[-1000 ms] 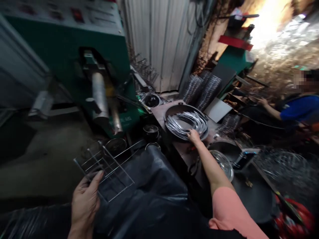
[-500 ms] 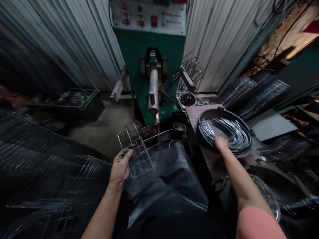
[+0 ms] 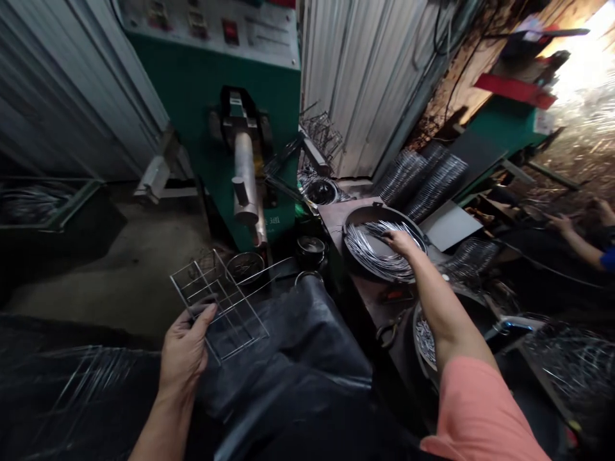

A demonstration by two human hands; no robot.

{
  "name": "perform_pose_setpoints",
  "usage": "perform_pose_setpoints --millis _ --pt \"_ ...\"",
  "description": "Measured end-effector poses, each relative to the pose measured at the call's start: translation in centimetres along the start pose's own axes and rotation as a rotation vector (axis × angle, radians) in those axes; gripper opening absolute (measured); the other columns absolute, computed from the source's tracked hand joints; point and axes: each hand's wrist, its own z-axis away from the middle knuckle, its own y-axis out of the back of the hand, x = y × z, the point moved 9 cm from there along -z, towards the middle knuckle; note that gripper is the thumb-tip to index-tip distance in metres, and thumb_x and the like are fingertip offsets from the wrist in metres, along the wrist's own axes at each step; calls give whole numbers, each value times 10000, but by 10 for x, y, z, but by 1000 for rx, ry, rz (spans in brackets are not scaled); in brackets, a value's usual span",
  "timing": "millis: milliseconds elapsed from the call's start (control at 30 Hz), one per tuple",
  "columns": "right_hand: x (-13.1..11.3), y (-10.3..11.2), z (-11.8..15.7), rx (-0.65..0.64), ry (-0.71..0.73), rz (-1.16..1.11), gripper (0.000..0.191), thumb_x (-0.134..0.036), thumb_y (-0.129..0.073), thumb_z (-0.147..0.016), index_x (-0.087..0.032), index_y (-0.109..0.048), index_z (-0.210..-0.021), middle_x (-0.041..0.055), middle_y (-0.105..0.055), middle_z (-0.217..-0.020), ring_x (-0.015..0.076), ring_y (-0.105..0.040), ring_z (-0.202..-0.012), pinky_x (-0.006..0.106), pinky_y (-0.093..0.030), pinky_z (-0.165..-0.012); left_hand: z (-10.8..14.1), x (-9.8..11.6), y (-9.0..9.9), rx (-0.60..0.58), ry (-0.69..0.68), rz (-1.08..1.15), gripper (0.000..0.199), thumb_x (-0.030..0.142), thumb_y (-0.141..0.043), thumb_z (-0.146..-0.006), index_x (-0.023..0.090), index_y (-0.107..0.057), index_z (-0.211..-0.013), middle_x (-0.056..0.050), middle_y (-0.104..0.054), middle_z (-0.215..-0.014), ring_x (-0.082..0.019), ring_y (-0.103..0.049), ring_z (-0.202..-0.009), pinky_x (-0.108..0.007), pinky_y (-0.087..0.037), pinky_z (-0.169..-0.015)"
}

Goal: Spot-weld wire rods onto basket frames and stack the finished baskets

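Observation:
My left hand (image 3: 185, 349) grips a small wire grid (image 3: 235, 314) by its near left side, thumb on top, holding it tilted above a dark apron (image 3: 293, 358) over the lap. A longer wire sticks out from the grid to the right. My right hand (image 3: 402, 244) reaches into a round black pan (image 3: 350, 253) holding a coil of curved metal wires (image 3: 379, 256). Its fingers are drawn together at the far side of the coil; what is between them is too small to make out. In front stands a green machine (image 3: 259, 77) with a metal cylinder arm (image 3: 244, 166).
Pliers (image 3: 390, 330) lie near the pan on the bench (image 3: 331, 221). A bowl of small metal pieces (image 3: 425, 339) is under my right forearm. Stacked wire grids (image 3: 437, 186) stand behind. Wire pieces pile at left (image 3: 91, 378). At far right a co-worker's hand (image 3: 562, 224) shows.
The view has turned right, so the machine sits further left and a co-worker appears. My right hand has shifted from the coil's near side to its far side. My left hand still holds the grid.

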Motion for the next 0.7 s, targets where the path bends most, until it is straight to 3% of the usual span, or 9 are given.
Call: perform_pose_setpoints --millis 67,133,200,267,367,467,567,700 --pt "-13 28 0 -16 -5 149 264 -219 -464 -850 -182 -650 -1035 100 -677 -987 208 -608 -880 269 -417 -717 -1 -3 -2 9 18 36 232 371 -725 -557 191 -631 -670 7 -646 -718 -168 -595 -765 -298 -464 -741" --pt "-30 64 8 66 28 232 294 -158 -428 -847 -153 -635 -1054 125 -670 -974 217 -612 -866 280 -418 -711 -3 -5 -4 10 49 61 253 365 -738 -541 185 -641 -690 10 -645 -723 -156 -584 -755 -285 -449 -745" --pt "-54 97 26 196 140 187 308 -135 -405 -849 -130 -617 -1072 132 -666 -960 214 -615 -850 282 -424 -714 -8 -7 -8 -4 70 76 277 369 -749 -528 177 -649 -701 9 -645 -720 -143 -572 -729 -276 -435 -739" --pt "-83 116 48 291 321 26 298 -164 -405 -864 -140 -610 -1079 107 -667 -962 197 -613 -857 272 -432 -739 -14 -6 -14 -29 65 119 289 373 -758 -513 171 -652 -690 6 -646 -713 -138 -565 -721 -277 -424 -756" --pt "-126 110 72 321 542 -222 284 -214 -412 -881 -183 -617 -1075 59 -669 -997 170 -608 -895 249 -438 -782 -25 -2 -23 -42 17 206 292 368 -774 -482 166 -651 -653 2 -646 -699 -137 -564 -735 -285 -406 -803" --pt "-154 78 73 283 531 -194 260 -255 -444 -878 -201 -649 -1030 59 -684 -932 179 -613 -840 254 -440 -747 -33 -4 -28 -43 27 259 306 367 -791 -454 166 -648 -634 6 -640 -663 -133 -559 -710 -289 -401 -802" --pt "-162 61 68 283 466 -14 252 -238 -440 -877 -197 -659 -994 76 -677 -852 187 -602 -770 257 -420 -694 -37 -6 -30 -79 52 275 309 380 -792 -462 164 -642 -624 8 -635 -641 -132 -560 -694 -285 -405 -775" --pt "-148 86 82 367 405 130 293 -93 -392 -838 -164 -630 -992 98 -638 -847 189 -575 -736 260 -398 -645 -41 -4 -27 -116 31 276 305 385 -787 -474 163 -641 -625 -3 -651 -679 -139 -574 -723 -278 -408 -762"
